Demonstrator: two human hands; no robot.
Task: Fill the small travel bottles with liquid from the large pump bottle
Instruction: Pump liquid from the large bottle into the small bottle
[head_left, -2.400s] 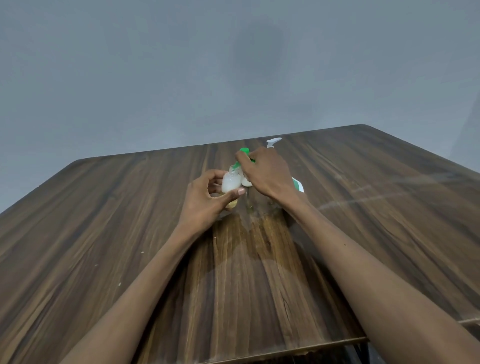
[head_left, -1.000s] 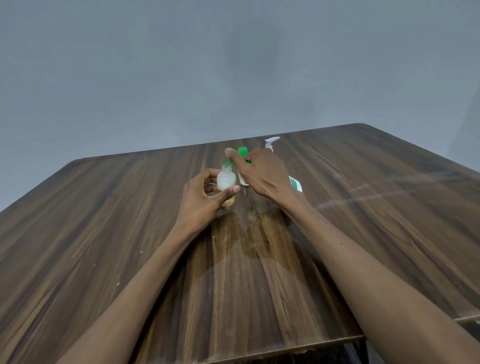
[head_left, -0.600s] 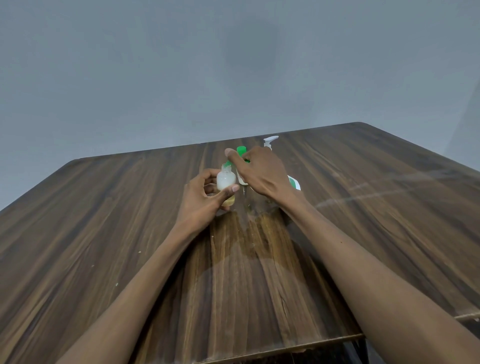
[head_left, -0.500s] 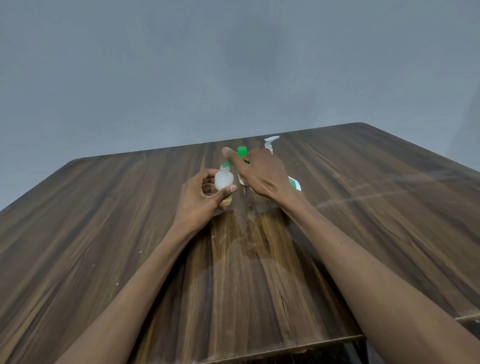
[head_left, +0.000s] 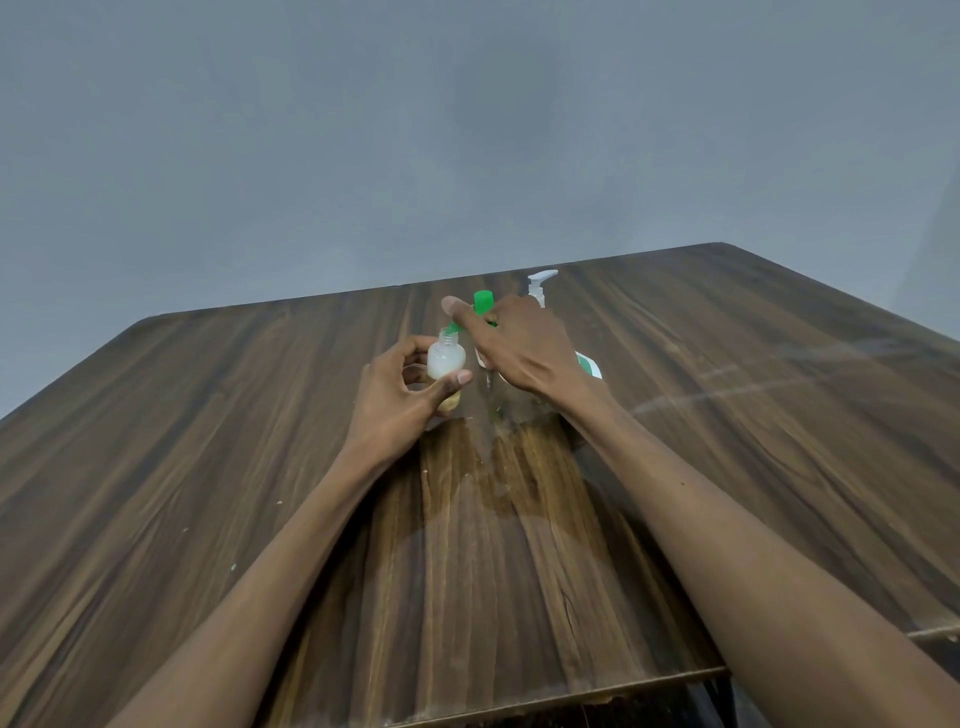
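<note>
- The left hand (head_left: 400, 395) is pinching a small travel bottle (head_left: 445, 359) between thumb and fingers, holding it upright just above the wooden table (head_left: 208, 441), cap off and milky liquid inside.
- The right hand (head_left: 519, 348) is curling around a green-capped bottle (head_left: 483, 301), with its green nozzle (head_left: 454, 327) sitting right at the little bottle's open neck.
- The large pump bottle (head_left: 540, 283) is standing just behind the right hand, mostly hidden.
- That neck is looking really narrow, so if the nozzle is drifting off it, stuff is probably dripping onto the table.
- Squeezing too hard with the bottle this full could be overflowing it.
</note>
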